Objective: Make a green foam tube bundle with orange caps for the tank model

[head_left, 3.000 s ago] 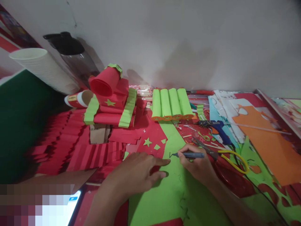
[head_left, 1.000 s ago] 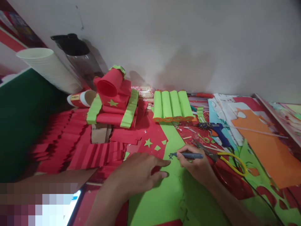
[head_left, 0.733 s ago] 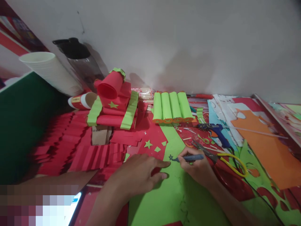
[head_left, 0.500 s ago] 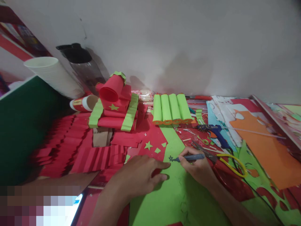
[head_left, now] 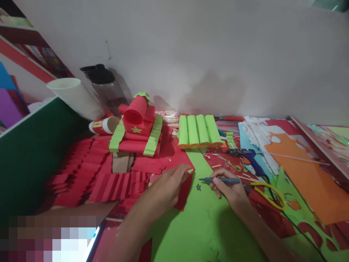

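Observation:
My right hand (head_left: 229,185) holds a dark marker pen (head_left: 222,180), its tip just above a small star outline (head_left: 199,187) drawn on the light green paper (head_left: 191,233). My left hand (head_left: 170,187) is over red paper (head_left: 185,194) that overlaps the green sheet's left side. Its fingers are curled, with a bit of green (head_left: 190,171) showing by the fingertips; what they grip is hidden. Scissors with yellow handles (head_left: 268,194) are partly covered by my right hand.
Behind stand a red and green paper model (head_left: 137,127) and a row of green paper rolls (head_left: 200,131). A blue glue gun (head_left: 249,158) and orange paper (head_left: 308,171) are at right. Pleated red paper (head_left: 117,185), paper cups (head_left: 76,98) and a bottle (head_left: 109,89) are at left.
My left hand has left the drawn star, moved left and curled over the red paper, which now reaches nearer me. The marker tip has lifted off the star. The view has shifted slightly.

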The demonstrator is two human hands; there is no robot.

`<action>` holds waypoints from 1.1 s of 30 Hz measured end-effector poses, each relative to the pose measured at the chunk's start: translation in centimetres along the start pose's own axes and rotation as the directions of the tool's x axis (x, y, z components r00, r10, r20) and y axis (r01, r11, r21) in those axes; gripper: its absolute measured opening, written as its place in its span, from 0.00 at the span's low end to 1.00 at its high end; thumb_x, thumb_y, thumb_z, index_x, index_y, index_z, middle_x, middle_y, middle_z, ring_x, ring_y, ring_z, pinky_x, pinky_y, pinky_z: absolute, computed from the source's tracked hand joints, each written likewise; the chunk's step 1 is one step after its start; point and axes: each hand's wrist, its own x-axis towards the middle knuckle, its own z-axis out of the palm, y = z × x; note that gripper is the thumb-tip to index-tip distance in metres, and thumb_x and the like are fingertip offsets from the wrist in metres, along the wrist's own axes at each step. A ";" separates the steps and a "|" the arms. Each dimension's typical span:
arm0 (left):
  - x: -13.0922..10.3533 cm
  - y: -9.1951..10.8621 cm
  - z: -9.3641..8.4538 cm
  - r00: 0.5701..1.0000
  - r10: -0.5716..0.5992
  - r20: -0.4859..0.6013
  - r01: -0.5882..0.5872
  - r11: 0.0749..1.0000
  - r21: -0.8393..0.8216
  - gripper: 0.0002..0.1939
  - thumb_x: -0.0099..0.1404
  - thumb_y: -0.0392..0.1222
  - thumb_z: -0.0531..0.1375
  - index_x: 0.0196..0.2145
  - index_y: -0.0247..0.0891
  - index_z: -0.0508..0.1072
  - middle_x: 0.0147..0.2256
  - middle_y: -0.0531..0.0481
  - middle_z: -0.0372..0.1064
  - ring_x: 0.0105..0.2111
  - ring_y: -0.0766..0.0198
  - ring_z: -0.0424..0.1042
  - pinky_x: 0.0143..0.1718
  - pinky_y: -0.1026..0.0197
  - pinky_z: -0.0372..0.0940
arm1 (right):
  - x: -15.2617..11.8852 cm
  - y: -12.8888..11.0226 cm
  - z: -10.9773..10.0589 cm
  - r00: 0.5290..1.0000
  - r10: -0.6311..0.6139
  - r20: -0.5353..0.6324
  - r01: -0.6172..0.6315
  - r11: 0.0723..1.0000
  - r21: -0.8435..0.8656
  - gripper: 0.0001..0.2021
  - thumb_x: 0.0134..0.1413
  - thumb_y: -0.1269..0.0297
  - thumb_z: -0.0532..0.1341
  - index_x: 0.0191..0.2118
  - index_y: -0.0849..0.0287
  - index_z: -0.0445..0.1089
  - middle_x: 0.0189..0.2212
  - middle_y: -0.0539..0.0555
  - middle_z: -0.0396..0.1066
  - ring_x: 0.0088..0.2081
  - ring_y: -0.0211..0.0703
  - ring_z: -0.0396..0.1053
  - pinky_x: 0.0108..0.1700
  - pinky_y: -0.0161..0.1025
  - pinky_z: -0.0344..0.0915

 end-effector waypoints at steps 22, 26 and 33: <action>0.8 0.1 1.1 0.983 0.183 -0.031 -0.184 0.981 -0.064 0.13 0.72 0.39 0.48 0.45 0.41 0.71 0.39 0.47 0.70 0.38 0.62 0.69 0.41 0.60 0.63 | -0.5 -0.5 0.1 0.999 0.014 0.040 -0.012 0.999 -0.039 0.13 0.54 0.53 0.65 0.36 0.60 0.73 0.27 0.55 0.77 0.20 0.34 0.62 0.22 0.32 0.58; 0.7 0.3 1.0 0.979 0.205 -0.011 -0.204 0.971 -0.124 0.12 0.72 0.39 0.49 0.44 0.41 0.72 0.40 0.48 0.70 0.39 0.62 0.69 0.41 0.61 0.62 | -0.6 -0.9 0.2 0.999 0.000 0.047 0.004 0.996 -0.089 0.13 0.53 0.53 0.66 0.36 0.60 0.76 0.26 0.54 0.77 0.21 0.36 0.65 0.23 0.33 0.59; 0.7 2.1 1.4 0.980 0.201 -0.002 -0.196 0.957 -0.212 0.13 0.72 0.47 0.50 0.44 0.42 0.71 0.39 0.48 0.69 0.40 0.61 0.68 0.41 0.61 0.62 | -1.2 -0.2 0.3 0.992 -0.003 0.129 0.012 0.997 -0.070 0.13 0.53 0.53 0.65 0.38 0.58 0.72 0.28 0.51 0.73 0.27 0.38 0.67 0.29 0.33 0.61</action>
